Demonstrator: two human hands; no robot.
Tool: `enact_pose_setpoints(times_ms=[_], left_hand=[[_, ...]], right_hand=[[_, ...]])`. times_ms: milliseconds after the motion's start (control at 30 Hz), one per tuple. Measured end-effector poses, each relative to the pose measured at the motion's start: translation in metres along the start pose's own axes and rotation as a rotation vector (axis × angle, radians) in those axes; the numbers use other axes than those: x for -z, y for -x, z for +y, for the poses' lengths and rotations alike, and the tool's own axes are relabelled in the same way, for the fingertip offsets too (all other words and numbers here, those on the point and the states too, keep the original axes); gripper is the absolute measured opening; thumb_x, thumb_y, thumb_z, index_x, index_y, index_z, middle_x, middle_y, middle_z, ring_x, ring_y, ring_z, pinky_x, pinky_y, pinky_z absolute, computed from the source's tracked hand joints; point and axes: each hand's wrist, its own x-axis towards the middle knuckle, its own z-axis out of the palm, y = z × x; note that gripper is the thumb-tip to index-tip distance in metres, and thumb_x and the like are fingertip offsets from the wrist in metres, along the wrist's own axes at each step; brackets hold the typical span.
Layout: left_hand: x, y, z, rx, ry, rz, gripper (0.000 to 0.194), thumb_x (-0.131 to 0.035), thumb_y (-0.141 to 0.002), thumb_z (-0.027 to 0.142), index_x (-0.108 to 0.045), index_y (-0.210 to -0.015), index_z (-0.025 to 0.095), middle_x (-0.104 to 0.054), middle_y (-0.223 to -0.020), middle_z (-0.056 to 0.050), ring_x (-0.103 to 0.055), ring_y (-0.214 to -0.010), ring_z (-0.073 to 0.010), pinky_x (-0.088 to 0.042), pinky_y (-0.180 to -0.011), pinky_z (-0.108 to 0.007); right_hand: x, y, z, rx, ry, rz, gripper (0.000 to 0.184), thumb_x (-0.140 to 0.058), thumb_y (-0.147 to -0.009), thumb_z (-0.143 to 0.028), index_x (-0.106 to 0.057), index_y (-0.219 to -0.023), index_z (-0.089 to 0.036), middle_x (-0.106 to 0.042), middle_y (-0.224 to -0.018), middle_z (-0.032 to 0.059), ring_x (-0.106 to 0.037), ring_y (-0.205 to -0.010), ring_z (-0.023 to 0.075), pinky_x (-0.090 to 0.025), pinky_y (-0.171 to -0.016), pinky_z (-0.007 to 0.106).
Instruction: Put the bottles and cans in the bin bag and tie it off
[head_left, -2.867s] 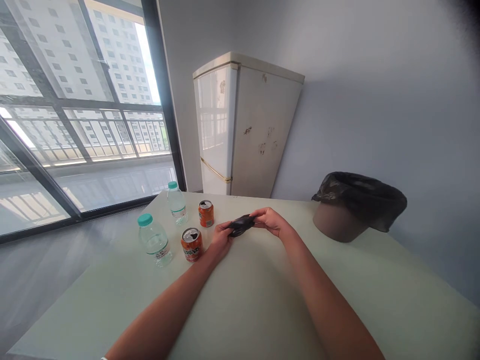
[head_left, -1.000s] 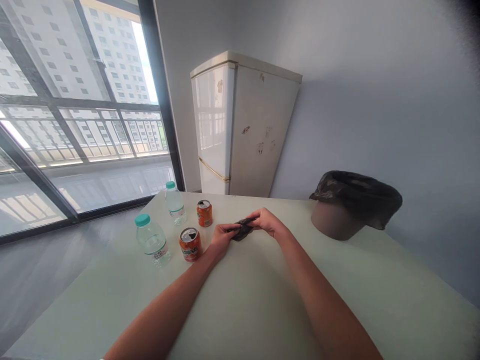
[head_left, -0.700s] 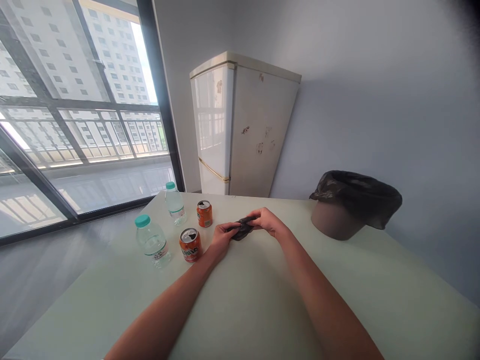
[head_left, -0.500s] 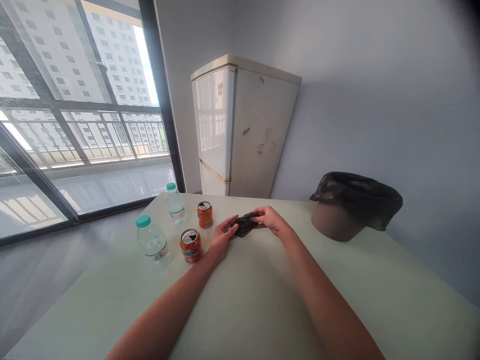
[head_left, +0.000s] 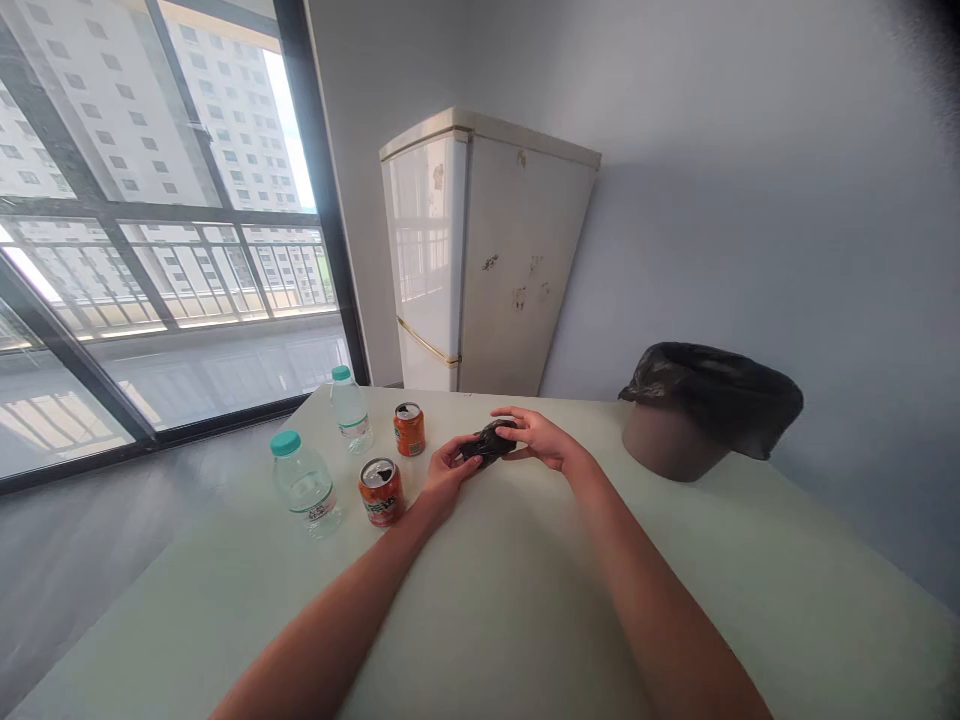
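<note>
A small crumpled black plastic bag point(head_left: 491, 443) is held between my two hands, just above the table. My left hand point(head_left: 450, 468) pinches its left end between thumb and fingers. Around its right end are the fingers of my right hand point(head_left: 541, 440), the index finger raised a little above the bag. Beside my left forearm stands an orange drink can point(head_left: 382, 492) with its top opened. Another orange can point(head_left: 409, 430), also opened, stands behind it.
Two clear plastic bottles with teal caps, a nearer bottle point(head_left: 304, 483) and a farther bottle point(head_left: 350, 408), stand left of the cans. A brown bin point(head_left: 667, 440) with a black liner point(head_left: 720, 390) stands on the pale table point(head_left: 510, 600) at right. Behind is a fridge point(head_left: 525, 250).
The black bag is bunched more compactly. My right hand's fingers have shifted left over it, with the index finger lifting. Bottles, cans and bin stay in place.
</note>
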Motion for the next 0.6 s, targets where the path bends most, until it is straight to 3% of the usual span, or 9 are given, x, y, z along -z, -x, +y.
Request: enact_pose_setpoints(times_ms=[100, 300, 467, 600], left_hand=[[0.002, -0.001, -0.001, 0.007, 0.009, 0.016, 0.050, -0.092, -0.071, 0.033, -0.075, -0.115, 0.019, -0.071, -0.129, -0.012, -0.068, -0.115, -0.0283, -0.056, -0.099, -0.041], [0.000, 0.001, 0.003, 0.029, 0.011, 0.024, 0.052, -0.090, -0.074, 0.035, -0.073, -0.120, 0.019, -0.068, -0.136, -0.013, -0.065, -0.123, -0.0294, -0.059, -0.095, -0.035], [-0.003, 0.005, 0.012, 0.045, 0.024, 0.033, 0.054, -0.083, -0.083, 0.042, -0.063, -0.131, 0.024, -0.058, -0.150, -0.014, -0.067, -0.122, -0.0289, -0.062, -0.085, -0.034], [-0.005, 0.009, 0.017, 0.073, 0.003, 0.021, 0.044, -0.075, -0.089, 0.050, -0.061, -0.122, 0.023, -0.058, -0.147, -0.014, -0.072, -0.113, -0.0278, -0.062, -0.076, -0.031]], right_hand=[[-0.001, 0.001, 0.000, 0.003, -0.002, -0.030, 0.045, -0.088, -0.075, -0.032, -0.073, -0.116, -0.021, -0.072, -0.118, 0.0117, -0.071, -0.109, 0.0274, -0.066, -0.088, 0.044], [0.001, -0.002, 0.003, 0.056, 0.010, 0.048, 0.023, -0.083, -0.074, -0.022, -0.076, -0.095, -0.018, -0.076, -0.104, 0.0086, -0.072, -0.102, 0.0229, -0.066, -0.088, 0.038], [0.010, 0.010, -0.011, 0.073, 0.050, 0.113, 0.024, -0.083, -0.075, -0.023, -0.077, -0.097, -0.018, -0.076, -0.105, 0.0089, -0.072, -0.102, 0.0236, -0.067, -0.085, 0.037], [0.020, 0.038, -0.041, 0.108, 0.075, 0.200, 0.031, -0.086, -0.073, -0.026, -0.076, -0.101, -0.020, -0.077, -0.106, 0.0081, -0.072, -0.102, 0.0235, -0.067, -0.084, 0.036]])
